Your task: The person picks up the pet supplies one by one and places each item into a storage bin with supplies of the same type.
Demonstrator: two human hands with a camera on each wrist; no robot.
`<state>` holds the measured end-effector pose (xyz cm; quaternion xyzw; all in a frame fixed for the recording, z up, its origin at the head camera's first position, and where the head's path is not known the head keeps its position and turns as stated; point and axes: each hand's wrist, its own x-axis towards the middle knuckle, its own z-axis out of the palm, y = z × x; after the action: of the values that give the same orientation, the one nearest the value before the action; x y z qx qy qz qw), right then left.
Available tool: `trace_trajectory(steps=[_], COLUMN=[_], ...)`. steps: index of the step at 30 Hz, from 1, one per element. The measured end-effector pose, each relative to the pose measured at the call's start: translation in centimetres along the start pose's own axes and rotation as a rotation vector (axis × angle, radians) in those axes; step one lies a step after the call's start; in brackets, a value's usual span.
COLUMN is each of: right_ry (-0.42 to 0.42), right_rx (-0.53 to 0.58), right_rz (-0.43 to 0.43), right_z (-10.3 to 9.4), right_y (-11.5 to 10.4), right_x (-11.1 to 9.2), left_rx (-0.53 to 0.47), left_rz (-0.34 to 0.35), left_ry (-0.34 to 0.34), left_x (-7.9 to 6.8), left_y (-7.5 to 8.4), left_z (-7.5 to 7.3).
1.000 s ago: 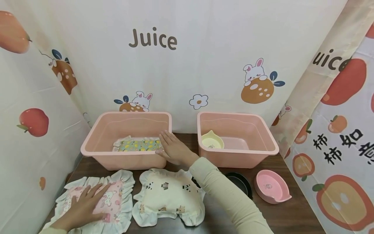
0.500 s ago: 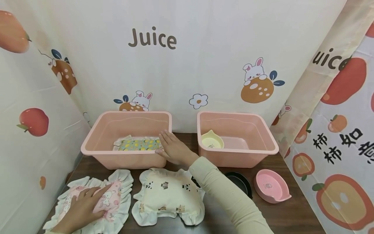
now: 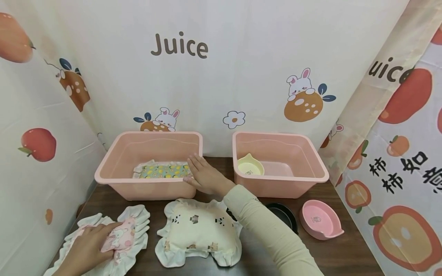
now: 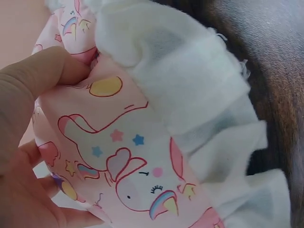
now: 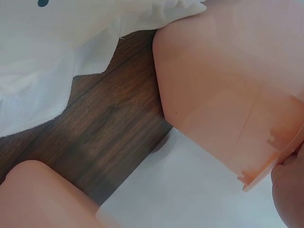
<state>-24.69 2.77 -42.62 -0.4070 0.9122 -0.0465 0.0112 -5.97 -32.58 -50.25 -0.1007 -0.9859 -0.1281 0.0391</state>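
My left hand (image 3: pixel 90 245) grips a small pink pillow (image 3: pixel 119 239) with a white ruffled edge, at the front left of the table. In the left wrist view, the thumb digs into the pink fabric (image 4: pixel 137 161) and bunches it, while the other fingers curl round the far side. My right hand (image 3: pixel 207 176) lies with its fingers extended at the right rim of the left pink bin (image 3: pixel 148 186). Inside that bin is a green and yellow lemon-print pillow (image 3: pixel 164 171) with a white ruffle. A cream pillow (image 3: pixel 198 228) with animal prints sits between my arms.
A second pink bin (image 3: pixel 276 188) stands at the back right, with a pale yellow bowl (image 3: pixel 250 165) inside. In front of it are a pink bowl (image 3: pixel 321 218) and a black bowl (image 3: pixel 281 214), the latter partly covered by my right sleeve (image 3: pixel 266 226). Printed curtains (image 3: pixel 221 76) enclose the table.
My left hand has gone from lying spread over the pink pillow to gripping it. The pillow is squeezed and bunched, its right edge drawn left. My right hand stays put.
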Motion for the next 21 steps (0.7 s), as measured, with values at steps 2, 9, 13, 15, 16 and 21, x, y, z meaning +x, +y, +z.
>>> trace_trajectory(steps=[2,9,13,15,16,21], right_ry=[0.000,0.006,0.004,0.008,0.008,0.009], right_rx=[-0.003,0.007,0.003,-0.006,-0.008,-0.014], right_rz=[-0.001,-0.008,-0.009,-0.012,-0.012,-0.015], right_z=[0.0,0.0,0.0,0.0,0.0,0.0], right_y=[0.0,0.0,0.0,0.0,0.1,0.1], right_x=[0.0,0.0,0.0,0.0,0.0,0.0], left_rx=[-0.008,-0.005,-0.009,-0.006,-0.004,0.011], left_rz=[-0.003,-0.044,-0.078,-0.084,-0.068,-0.014], left_ry=[0.014,-0.021,-0.064,-0.061,-0.037,0.058], left_x=[-0.1,-0.3,-0.4,-0.5,-0.6,-1.0], left_y=[0.1,0.7,1.1,1.2,1.2,1.2], left_z=[-0.3,-1.8,-2.9,-3.4,-3.6,-4.7])
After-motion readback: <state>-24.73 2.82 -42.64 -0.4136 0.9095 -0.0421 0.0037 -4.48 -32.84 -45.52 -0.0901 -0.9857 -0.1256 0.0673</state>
